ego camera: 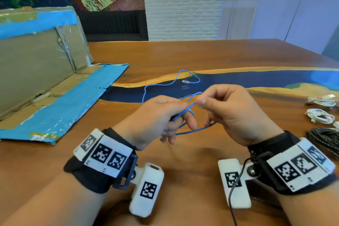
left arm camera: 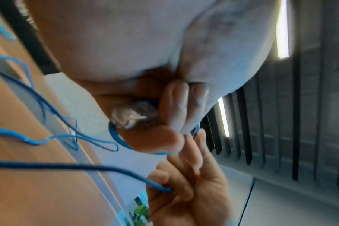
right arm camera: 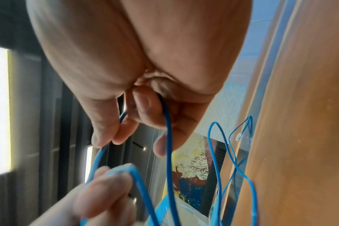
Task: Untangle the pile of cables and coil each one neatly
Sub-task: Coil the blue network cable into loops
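Observation:
Both hands hold a thin blue cable (ego camera: 192,131) above the wooden table (ego camera: 238,57). My left hand (ego camera: 161,115) grips several strands, with loops draped round its fingers. In the left wrist view a clear plug (left arm camera: 133,116) sits tucked inside the curled left fingers, and the blue cable (left arm camera: 48,164) runs past. My right hand (ego camera: 225,108) pinches a folded bend of the cable between thumb and forefinger. In the right wrist view a strand of the blue cable (right arm camera: 168,137) hangs from its fingers. The cable's free end trails across the table to a second clear plug (ego camera: 185,81).
An opened cardboard box (ego camera: 45,60) with blue tape fills the left side of the table. At the right edge lie two coiled white cables (ego camera: 321,101) (ego camera: 319,115) and a black patterned cable (ego camera: 324,137). A white brick wall stands behind the table.

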Demonstrator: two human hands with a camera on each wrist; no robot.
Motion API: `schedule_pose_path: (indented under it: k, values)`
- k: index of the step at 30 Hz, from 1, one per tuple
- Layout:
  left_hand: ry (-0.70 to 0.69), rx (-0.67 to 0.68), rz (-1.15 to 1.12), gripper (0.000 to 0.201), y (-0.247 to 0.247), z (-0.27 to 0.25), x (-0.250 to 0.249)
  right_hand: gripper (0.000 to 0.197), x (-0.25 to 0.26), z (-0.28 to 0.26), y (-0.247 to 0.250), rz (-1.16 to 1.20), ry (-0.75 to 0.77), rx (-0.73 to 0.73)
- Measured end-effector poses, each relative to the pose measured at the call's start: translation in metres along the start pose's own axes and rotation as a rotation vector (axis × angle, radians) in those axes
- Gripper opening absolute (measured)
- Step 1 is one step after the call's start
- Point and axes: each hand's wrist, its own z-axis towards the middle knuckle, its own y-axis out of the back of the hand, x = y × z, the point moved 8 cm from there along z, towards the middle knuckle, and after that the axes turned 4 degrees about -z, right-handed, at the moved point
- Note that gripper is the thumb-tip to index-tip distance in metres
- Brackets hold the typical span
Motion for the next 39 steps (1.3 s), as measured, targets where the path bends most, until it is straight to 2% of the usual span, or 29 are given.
schedule_pose_path:
  k: [3, 5, 9, 11, 14, 16, 18, 23, 27, 31, 33, 36, 39]
  values:
    - [0.014, 0.094, -0.241, 0.052, -0.007, -0.003, -0.002, 0.022, -0.005, 0.003, 0.008, 0.123, -0.038, -0.083]
    - [-0.06, 0.088, -0.362, 0.047, -0.009, -0.002, -0.01, 0.018, -0.009, 0.003, 0.005, 0.17, -0.055, -0.067]
    - [-0.227, -0.085, -0.656, 0.04, 0.008, 0.002, -0.027, 0.025, -0.027, 0.002, -0.011, 0.156, -0.179, 0.056]
    - [-0.305, -0.208, -0.766, 0.04, 0.03, 0.002, -0.029, 0.027, -0.034, -0.002, -0.023, 0.108, -0.237, 0.171]
    - [-0.365, -0.421, -0.775, 0.039, 0.056, 0.001, -0.021, 0.028, -0.038, -0.01, -0.046, 0.005, -0.263, 0.353]
    - [-0.356, -0.474, -0.729, 0.037, 0.055, 0.002, -0.015, 0.026, -0.035, -0.013, -0.058, -0.081, -0.248, 0.432]
    - [-0.277, -0.473, -0.541, 0.035, 0.047, 0.003, -0.011, 0.023, -0.029, -0.014, -0.061, -0.134, -0.203, 0.454]
    - [-0.072, -0.277, -0.006, 0.027, 0.024, 0.005, -0.003, 0.033, -0.017, -0.011, -0.047, 0.011, -0.174, 0.346]
    - [-0.001, -0.182, 0.128, 0.034, 0.019, 0.005, -0.001, 0.034, -0.02, -0.005, -0.031, 0.097, -0.214, 0.243]
    - [0.068, -0.034, 0.019, 0.053, 0.002, 0.002, 0.004, 0.027, -0.022, 0.002, -0.017, 0.048, -0.177, 0.107]
    - [0.082, 0.01, -0.068, 0.052, 0.0, 0.0, 0.004, 0.025, -0.023, 0.004, -0.007, 0.072, -0.177, 0.005]
    - [0.03, -0.019, -0.296, 0.039, 0.002, -0.001, -0.003, 0.02, -0.024, 0.006, 0.01, 0.148, -0.176, -0.105]
    - [-0.032, -0.082, -0.643, 0.034, 0.006, 0.0, -0.012, 0.012, -0.029, 0.006, 0.009, 0.109, -0.212, -0.073]
